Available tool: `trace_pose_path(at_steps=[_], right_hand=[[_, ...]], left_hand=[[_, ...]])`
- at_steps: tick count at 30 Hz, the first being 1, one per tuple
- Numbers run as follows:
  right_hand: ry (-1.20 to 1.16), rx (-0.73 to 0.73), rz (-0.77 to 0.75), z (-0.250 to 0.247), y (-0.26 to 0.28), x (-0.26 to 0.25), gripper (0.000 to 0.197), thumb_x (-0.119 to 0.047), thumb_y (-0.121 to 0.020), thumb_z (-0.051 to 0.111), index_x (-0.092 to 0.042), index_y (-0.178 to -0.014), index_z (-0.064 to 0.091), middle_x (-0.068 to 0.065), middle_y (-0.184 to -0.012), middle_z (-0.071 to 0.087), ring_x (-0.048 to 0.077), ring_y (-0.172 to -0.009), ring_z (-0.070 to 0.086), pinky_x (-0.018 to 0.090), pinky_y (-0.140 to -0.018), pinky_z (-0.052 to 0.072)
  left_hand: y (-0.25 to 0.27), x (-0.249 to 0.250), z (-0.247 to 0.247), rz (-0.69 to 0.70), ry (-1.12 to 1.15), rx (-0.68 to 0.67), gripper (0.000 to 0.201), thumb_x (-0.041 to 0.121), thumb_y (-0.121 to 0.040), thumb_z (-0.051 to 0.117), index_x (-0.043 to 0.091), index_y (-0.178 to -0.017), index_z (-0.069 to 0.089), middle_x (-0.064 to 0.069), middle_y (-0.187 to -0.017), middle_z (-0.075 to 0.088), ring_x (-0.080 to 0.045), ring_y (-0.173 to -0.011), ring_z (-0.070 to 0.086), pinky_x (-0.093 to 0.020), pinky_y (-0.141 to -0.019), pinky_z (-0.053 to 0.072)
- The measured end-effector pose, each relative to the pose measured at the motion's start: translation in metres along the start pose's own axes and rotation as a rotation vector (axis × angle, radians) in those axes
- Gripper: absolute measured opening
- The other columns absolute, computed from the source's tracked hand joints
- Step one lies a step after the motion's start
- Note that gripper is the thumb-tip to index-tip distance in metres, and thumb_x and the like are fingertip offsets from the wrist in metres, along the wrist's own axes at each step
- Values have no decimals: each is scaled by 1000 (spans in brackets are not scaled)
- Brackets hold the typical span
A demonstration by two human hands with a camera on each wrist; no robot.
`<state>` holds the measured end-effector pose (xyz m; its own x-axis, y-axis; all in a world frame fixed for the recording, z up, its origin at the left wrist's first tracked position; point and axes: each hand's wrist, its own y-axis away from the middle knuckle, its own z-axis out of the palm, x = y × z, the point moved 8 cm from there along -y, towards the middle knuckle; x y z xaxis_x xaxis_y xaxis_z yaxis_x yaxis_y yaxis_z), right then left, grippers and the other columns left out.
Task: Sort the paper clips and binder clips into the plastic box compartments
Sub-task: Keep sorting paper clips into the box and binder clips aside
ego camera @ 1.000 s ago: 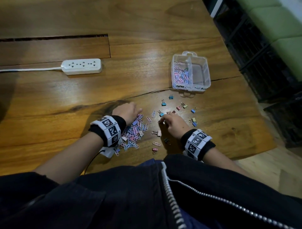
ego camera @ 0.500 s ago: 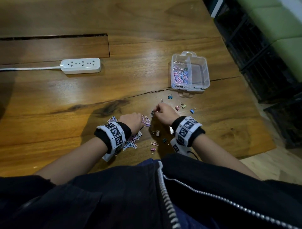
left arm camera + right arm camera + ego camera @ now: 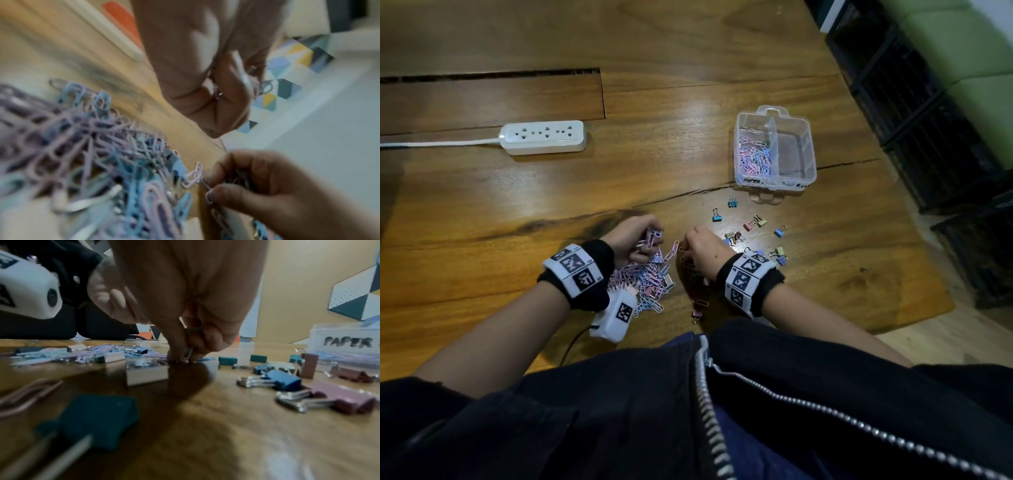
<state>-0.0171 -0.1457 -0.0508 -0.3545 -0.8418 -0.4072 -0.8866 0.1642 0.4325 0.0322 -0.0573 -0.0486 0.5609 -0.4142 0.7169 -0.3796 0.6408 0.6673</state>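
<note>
A heap of pastel paper clips (image 3: 645,282) lies on the wooden table in front of me. My left hand (image 3: 635,240) is curled round a bunch of paper clips (image 3: 232,180) just above the heap. My right hand (image 3: 697,245) pinches paper clips (image 3: 188,352) against the tabletop beside the heap. Coloured binder clips (image 3: 751,224) are scattered to the right of that hand. The clear plastic box (image 3: 808,150) stands further back; its left compartment holds paper clips (image 3: 753,159), and its right compartment looks bare.
A white power strip (image 3: 544,137) with its cord lies at the back left. The table's right edge (image 3: 928,260) drops to dark crates on the floor. A few binder clips (image 3: 697,315) and a paper clip lie near my jacket.
My left hand has lifted off the heap with a bunch of paper clips in its fingers. My right hand has come back from the binder clips toward the heap.
</note>
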Motion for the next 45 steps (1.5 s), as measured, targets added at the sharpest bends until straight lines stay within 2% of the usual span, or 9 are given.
trace_pose_path(at_steps=[9,18,22,32,35,36,38,42,45], right_hand=[[74,-86,-26,9,12,2,38,2,-78,57,-1,-114,45,15,-121,43,29,-111,47,37,-96,43],[-805,171,129,-34,45,64,20,-3,-87,50,-17,-74,47,-4,-75,48,8,-69,47,18,-63,38],[-1021,210,151,-54,56,91,22,6,-90,41,-7,-102,55,-3,-76,49,-1,-55,46,9,-47,37],[-1520,180,355,-92,42,127,27,-7,-91,31,-6,-73,51,2,-61,39,9,-41,39,16,-37,34],[-1442,190,351,-109,22,127,22,-9,-93,36,-6,-78,52,2,-67,44,8,-49,42,15,-40,40],[-1407,214,353,-117,15,124,18,-8,-92,39,-6,-81,53,2,-69,45,9,-54,43,15,-43,43],[-1339,276,339,-135,0,118,9,-7,-91,44,-7,-87,53,1,-72,47,10,-61,45,16,-52,47],[-1184,336,317,-157,-26,105,12,-18,-93,44,-12,-101,50,-4,-86,47,11,-79,50,30,-89,46],[-958,317,275,-156,-28,94,27,-21,-96,38,-8,-117,49,6,-123,51,22,-116,47,38,-105,34]], left_hand=[[-2,-6,15,-30,211,-142,18,9,-76,32,11,-64,45,1,-48,49,-7,-31,35,-8,-28,20],[-29,40,36,-139,11,7,23,14,-95,36,11,-74,45,-1,-65,44,-5,-35,44,-13,-33,38],[-52,90,79,-138,180,-61,16,17,-95,37,5,-87,45,-5,-71,45,-14,-58,48,-20,-46,51],[-85,144,115,20,292,-139,75,43,-88,41,-1,-144,15,-20,-150,21,-33,-139,23,-42,-112,23],[-80,142,102,53,298,-171,43,35,-81,49,7,-114,48,-3,-119,48,-22,-136,27,-28,-94,38],[-79,140,91,60,265,-130,25,29,-83,50,10,-99,51,0,-104,51,-20,-93,22,-26,-86,40],[-66,135,68,85,51,-5,9,20,-91,46,13,-89,51,1,-87,48,-17,-84,48,-24,-72,43],[-31,116,30,133,-643,136,28,6,-90,50,9,-118,53,-3,-102,54,-8,-73,48,-19,-55,46],[-14,78,7,86,-1063,142,40,4,-84,60,9,-123,53,-8,-126,54,-19,-101,55,-27,-83,47]])
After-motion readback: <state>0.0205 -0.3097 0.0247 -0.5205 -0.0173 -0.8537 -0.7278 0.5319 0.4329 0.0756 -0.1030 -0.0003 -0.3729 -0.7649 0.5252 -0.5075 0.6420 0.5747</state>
